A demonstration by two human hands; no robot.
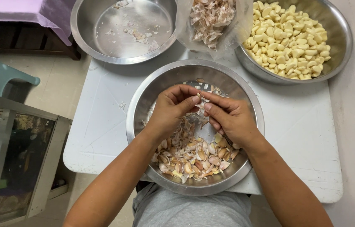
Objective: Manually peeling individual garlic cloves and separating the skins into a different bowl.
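Between the fingertips of both hands, over the middle of the steel bowl [144,101], sits a garlic clove [201,100]: left hand [172,110] and right hand [230,119] pinch it from opposite sides, equally near. Its long axis can't be told. Unpeeled cloves [194,157] lie below, toward the person.
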